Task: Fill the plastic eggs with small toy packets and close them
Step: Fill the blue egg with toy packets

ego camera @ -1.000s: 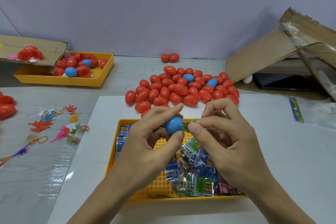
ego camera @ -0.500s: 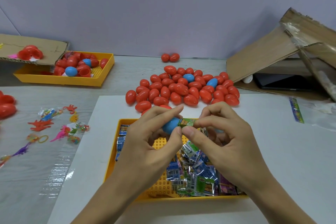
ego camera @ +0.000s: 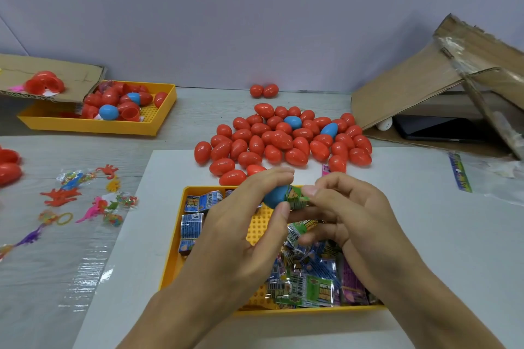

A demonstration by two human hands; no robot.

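My left hand (ego camera: 243, 224) grips a blue egg half (ego camera: 274, 196) between thumb and fingers, above the near yellow tray (ego camera: 181, 252). A green toy packet (ego camera: 296, 198) sticks out of the half's open end, and my right hand (ego camera: 348, 212) pinches it there with thumb and forefinger. The tray holds several more packets (ego camera: 306, 286) in blue, green and purple. A pile of closed red and blue eggs (ego camera: 283, 139) lies just beyond the tray.
A second yellow tray (ego camera: 93, 125) with open egg halves stands at far left under a cardboard flap (ego camera: 51, 76). Loose rubbery toys (ego camera: 85, 201) lie on clear film at left. A collapsed cardboard box (ego camera: 425, 79) leans at far right. Two red eggs (ego camera: 263, 91) sit by the wall.
The green packet has gone further into the blue egg half. My right thumb and forefinger have moved closer to my left hand.
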